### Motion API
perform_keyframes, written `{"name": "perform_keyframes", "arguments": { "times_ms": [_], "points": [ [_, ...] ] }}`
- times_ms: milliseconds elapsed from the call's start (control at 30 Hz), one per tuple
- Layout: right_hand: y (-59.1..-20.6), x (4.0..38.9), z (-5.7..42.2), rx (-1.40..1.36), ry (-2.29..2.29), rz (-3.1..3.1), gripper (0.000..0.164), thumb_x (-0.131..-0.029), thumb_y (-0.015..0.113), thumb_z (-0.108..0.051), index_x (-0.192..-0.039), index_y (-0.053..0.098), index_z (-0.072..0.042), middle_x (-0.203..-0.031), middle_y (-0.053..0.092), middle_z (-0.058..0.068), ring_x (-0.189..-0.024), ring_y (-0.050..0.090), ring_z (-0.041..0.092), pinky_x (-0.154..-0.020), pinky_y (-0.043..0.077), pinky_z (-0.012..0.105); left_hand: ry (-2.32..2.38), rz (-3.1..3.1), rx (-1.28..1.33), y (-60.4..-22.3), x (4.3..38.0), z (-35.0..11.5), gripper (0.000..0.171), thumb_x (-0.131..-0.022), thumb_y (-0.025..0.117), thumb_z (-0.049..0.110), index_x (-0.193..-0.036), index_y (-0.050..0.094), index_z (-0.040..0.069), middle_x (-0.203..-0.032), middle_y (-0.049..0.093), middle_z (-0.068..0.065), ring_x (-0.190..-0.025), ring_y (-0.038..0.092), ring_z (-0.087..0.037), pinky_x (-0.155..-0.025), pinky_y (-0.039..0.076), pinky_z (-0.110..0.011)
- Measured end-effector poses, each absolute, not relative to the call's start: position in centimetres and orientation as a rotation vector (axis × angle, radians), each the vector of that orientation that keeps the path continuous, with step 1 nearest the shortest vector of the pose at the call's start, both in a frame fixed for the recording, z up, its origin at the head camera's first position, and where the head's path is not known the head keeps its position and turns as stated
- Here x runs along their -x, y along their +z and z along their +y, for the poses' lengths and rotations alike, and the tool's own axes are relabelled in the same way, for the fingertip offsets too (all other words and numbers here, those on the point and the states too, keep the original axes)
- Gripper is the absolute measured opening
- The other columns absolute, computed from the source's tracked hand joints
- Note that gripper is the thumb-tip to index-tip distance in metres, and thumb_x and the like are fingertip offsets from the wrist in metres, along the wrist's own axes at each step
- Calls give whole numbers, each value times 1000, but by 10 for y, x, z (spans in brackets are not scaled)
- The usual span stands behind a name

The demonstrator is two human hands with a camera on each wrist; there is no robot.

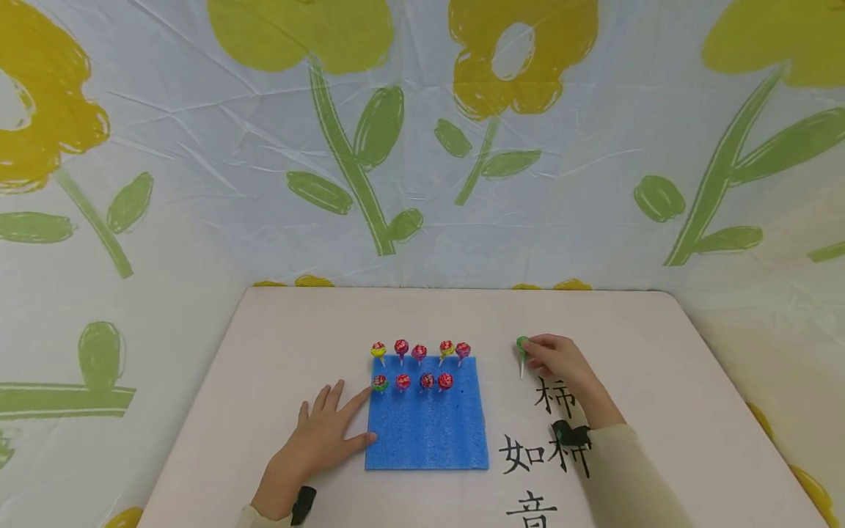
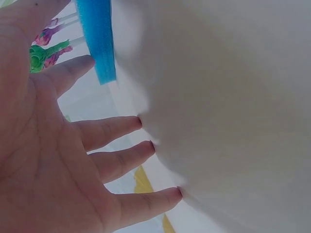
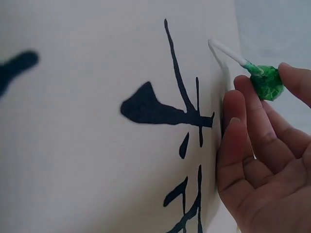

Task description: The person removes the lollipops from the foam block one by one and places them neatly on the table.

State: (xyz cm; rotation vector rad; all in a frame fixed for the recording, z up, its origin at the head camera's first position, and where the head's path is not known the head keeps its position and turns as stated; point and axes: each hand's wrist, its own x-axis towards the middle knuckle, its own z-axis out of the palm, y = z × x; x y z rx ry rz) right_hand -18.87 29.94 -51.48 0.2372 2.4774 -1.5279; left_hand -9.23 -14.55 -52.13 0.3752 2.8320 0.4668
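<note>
My right hand (image 1: 557,359) pinches a lollipop in a green wrapper (image 3: 267,82) by its head, between thumb and fingertips. Its white stick (image 3: 227,52) points down at the table in the head view. With fingers spread, my left hand (image 1: 323,436) rests on the table at the left side of a blue foam board (image 1: 429,440); the index fingertip and thumb are right at its edge. Several wrapped lollipops stand by their sticks in the board in two rows, among them a green and red one (image 1: 379,383) at the left of the nearer row and a yellow and red one (image 1: 378,350) behind it.
The pale tabletop (image 1: 297,323) carries large black written characters (image 1: 524,455) to the right of the board, partly under my right forearm. A cloth with yellow flowers (image 1: 422,249) hangs behind and around the table. Each wrist wears a black strap.
</note>
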Motion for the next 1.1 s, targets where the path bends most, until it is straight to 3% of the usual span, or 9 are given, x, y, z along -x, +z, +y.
{"name": "perform_keyframes", "arguments": {
  "times_ms": [600, 900, 1100],
  "points": [
    [-518, 195, 291, -340, -1349, 2594, 46, -95, 68, -42, -112, 64, 1, -81, 62, 9, -64, 57, 19, -55, 49, 30, 478, 2822, -386, -520, 94, -145, 78, -86, 65, 66, -153, 43, 30, -157, 31, -23, -143, 24, -50, -104, 17, -78],
    [-515, 193, 286, -293, -1242, 2658, 45, -96, 66, -43, -106, 65, 0, -83, 66, 9, -65, 60, 20, -57, 50, 30, 494, 2813, -388, -518, 95, -146, 78, -87, 65, 65, -153, 43, 30, -158, 30, -23, -143, 23, -50, -104, 17, -79],
    [-514, 191, 286, -304, -1242, 2648, 49, -96, 66, -45, -110, 64, 2, -87, 66, 10, -71, 61, 21, -61, 51, 30, 478, 2813, -377, -516, 97, -147, 78, -86, 66, 65, -153, 43, 31, -158, 30, -23, -143, 23, -50, -104, 16, -78]
  ]
}}
